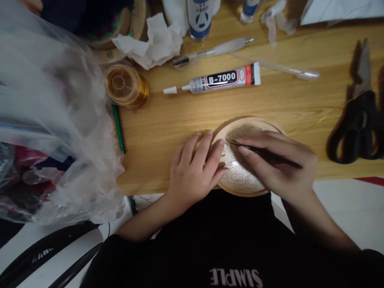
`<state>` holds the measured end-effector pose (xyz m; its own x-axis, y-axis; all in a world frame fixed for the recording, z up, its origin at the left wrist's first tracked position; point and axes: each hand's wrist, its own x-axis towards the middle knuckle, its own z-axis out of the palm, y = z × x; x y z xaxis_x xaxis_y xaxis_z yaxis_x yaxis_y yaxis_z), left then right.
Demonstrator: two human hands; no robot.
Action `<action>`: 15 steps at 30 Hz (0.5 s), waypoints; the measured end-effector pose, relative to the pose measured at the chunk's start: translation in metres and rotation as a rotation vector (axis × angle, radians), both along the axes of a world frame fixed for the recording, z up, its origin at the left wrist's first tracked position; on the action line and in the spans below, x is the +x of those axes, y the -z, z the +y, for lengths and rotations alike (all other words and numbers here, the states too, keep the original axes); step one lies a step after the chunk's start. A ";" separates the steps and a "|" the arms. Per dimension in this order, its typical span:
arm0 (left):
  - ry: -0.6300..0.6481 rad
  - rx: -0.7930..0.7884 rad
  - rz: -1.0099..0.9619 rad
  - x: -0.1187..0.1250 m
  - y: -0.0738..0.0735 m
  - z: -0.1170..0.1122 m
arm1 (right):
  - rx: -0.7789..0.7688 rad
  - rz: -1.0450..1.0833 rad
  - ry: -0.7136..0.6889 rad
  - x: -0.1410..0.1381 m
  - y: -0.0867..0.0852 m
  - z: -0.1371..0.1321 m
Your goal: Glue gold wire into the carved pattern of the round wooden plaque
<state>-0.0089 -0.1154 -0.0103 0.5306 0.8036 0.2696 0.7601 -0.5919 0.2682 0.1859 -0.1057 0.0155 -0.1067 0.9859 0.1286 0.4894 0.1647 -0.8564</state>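
On the embroidery hoop [249,193], my left hand [192,176] is resting spread, my right hand [289,178] pinching tweezers [271,155], some gold [223,155] showing but most swirls [240,178] looking bare.

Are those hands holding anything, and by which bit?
The right hand pinches the dark tweezers close to their pointed tips. The left hand lies at the left edge of the hoop; whether it grips can't be told.

Tweezers [286,161] in right hand [289,176], left hand [193,174] touching hoop [237,191]
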 end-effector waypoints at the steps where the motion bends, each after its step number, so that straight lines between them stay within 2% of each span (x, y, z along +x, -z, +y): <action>1: 0.002 -0.003 0.001 0.000 0.000 0.000 | -0.006 -0.009 0.004 0.000 0.000 0.000; 15: -0.007 -0.033 -0.033 0.001 0.001 0.001 | -0.031 -0.067 0.100 -0.016 -0.004 -0.006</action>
<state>-0.0083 -0.1149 -0.0108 0.5164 0.8158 0.2605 0.7545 -0.5773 0.3122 0.1699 -0.1122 0.0193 -0.0149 0.9955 0.0937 0.5581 0.0861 -0.8253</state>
